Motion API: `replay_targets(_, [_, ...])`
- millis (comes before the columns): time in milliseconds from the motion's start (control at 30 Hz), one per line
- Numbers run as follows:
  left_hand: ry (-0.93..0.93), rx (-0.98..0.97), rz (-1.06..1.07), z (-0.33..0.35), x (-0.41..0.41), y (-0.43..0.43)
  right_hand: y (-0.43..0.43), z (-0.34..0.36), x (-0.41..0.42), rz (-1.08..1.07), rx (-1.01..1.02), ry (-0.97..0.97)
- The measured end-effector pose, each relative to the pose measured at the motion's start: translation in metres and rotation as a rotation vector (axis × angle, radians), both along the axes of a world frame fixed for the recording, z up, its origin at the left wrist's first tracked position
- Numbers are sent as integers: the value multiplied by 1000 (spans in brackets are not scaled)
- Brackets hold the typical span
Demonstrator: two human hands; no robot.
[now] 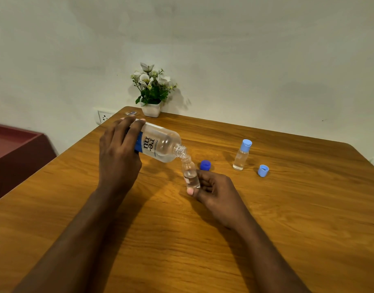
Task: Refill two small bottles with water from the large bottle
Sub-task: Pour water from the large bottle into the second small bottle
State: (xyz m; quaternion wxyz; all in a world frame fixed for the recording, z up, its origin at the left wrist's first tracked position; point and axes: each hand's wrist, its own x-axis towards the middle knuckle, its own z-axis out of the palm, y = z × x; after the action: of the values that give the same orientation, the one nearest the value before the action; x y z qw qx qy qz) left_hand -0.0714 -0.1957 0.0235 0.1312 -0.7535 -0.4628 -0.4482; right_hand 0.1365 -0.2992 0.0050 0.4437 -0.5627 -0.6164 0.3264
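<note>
My left hand (pixel 118 153) grips the large clear bottle (pixel 160 144) with a blue and white label, tipped on its side with its open mouth down to the right. That mouth sits right over the neck of a small uncapped bottle (pixel 190 172), partly filled with water, which my right hand (pixel 213 191) holds near its base on the table. A second small bottle (pixel 242 155) with a light blue cap stands upright farther right, holding some water.
A dark blue cap (pixel 205 165) lies just behind the small bottle, and a light blue cap (pixel 263 170) lies to the right. A white pot of flowers (pixel 151 92) stands at the wooden table's (pixel 287 218) far edge. A red box (pixel 14 149) sits left of the table.
</note>
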Motion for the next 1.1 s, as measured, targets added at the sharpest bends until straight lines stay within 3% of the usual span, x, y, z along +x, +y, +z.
replay_targets(1100, [1,-2,2,-1,-1,2,-2,3,0,5,-19,-15])
